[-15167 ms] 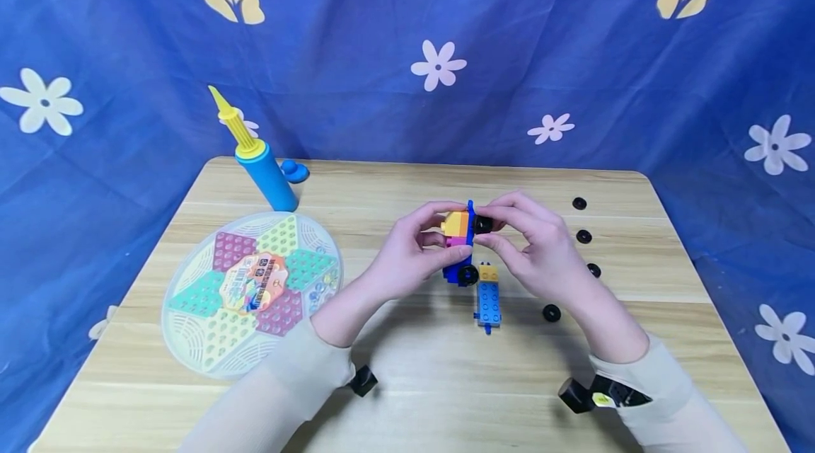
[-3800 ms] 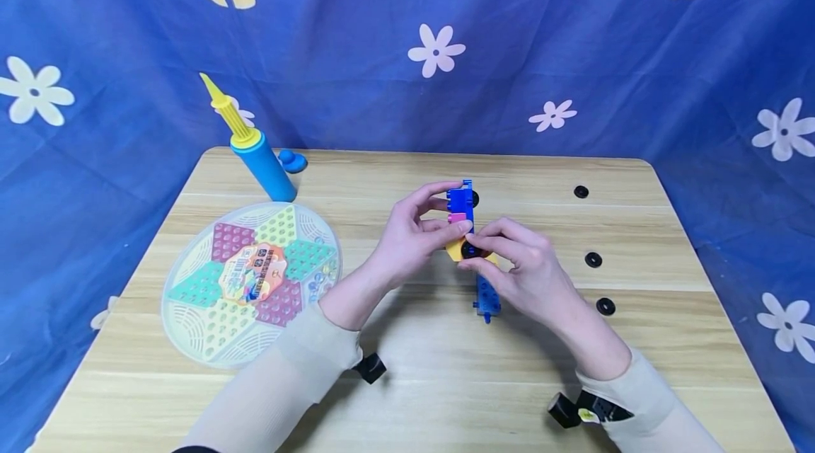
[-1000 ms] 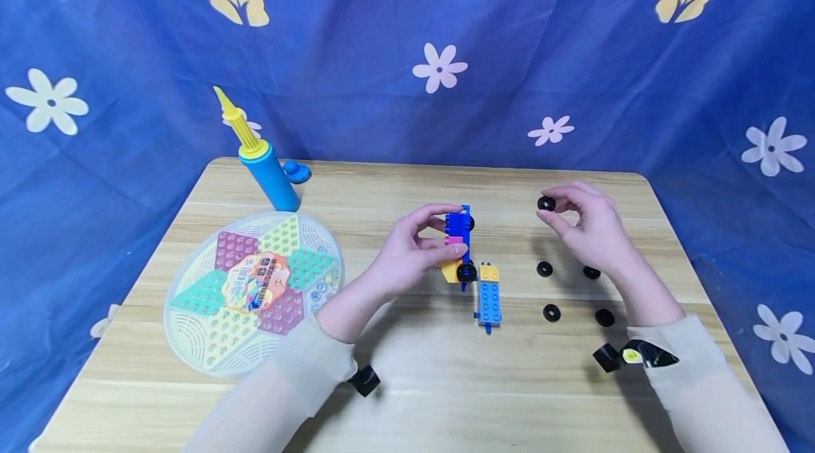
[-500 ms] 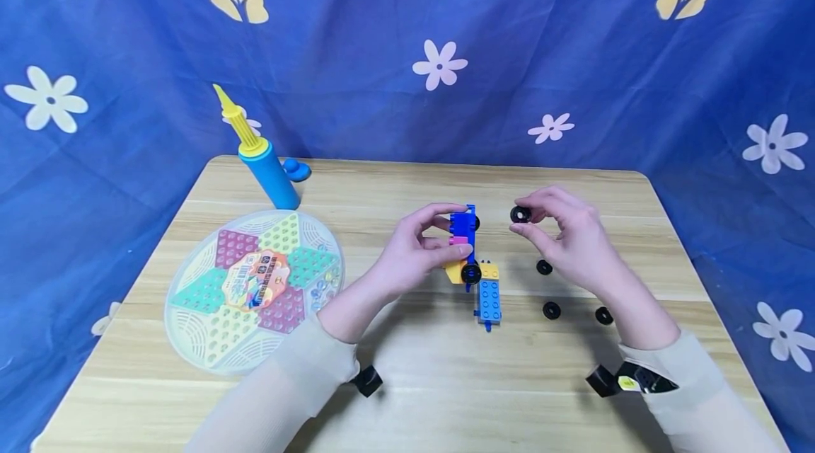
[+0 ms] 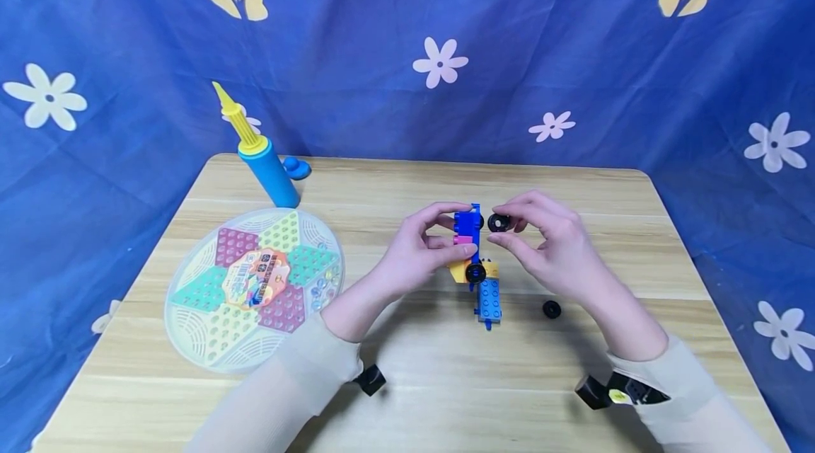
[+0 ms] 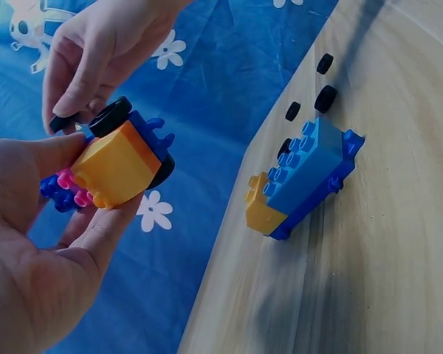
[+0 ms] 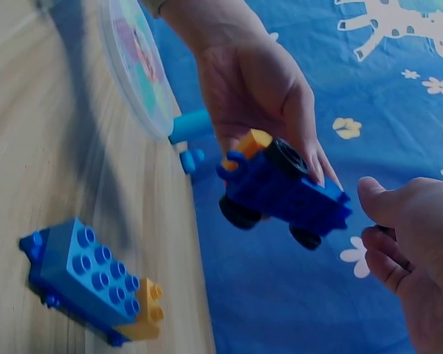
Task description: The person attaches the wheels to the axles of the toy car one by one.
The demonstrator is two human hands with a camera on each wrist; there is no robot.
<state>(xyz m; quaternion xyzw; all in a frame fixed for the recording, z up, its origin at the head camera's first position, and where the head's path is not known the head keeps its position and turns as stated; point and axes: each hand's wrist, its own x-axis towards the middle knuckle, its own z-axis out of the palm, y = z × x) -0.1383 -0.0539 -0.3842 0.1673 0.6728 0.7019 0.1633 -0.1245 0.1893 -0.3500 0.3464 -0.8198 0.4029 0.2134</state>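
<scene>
Toy car [image 5: 467, 224] gripped in left hand [image 5: 414, 248] above table [image 5: 414, 403], thumb and fingers on both its sides, yellow end toward near edge. In right hand [image 5: 546, 237], black wheel [image 5: 493, 224] pinched between thumb and fingers, just beside underside of car; possibly a thin gap between them, hard to tell from head view.

On table, toy wagon [image 5: 489, 297] of light blue and yellow blocks, standing with studs upward, its yellow end just below the car in head view. To the right of wagon, one loose wheel [image 5: 552, 308]. In left wrist view, four loose wheels near wagon; in head view, the others covered by right hand and right arm [image 5: 620, 311].

At left side, well apart from car, round game case [image 5: 191, 333] with see-through top: small marbles [image 5: 322, 290] inside along right edge, printed label [image 5: 257, 278] in the middle, lower right edge partly hidden behind left sleeve [image 5: 312, 368]. Just behind case, blue pump [image 5: 270, 173] with yellow nozzle; near it, small blue piece [image 5: 297, 169]. Behind table, blue cloth [image 5: 356, 49] with flowers.
</scene>
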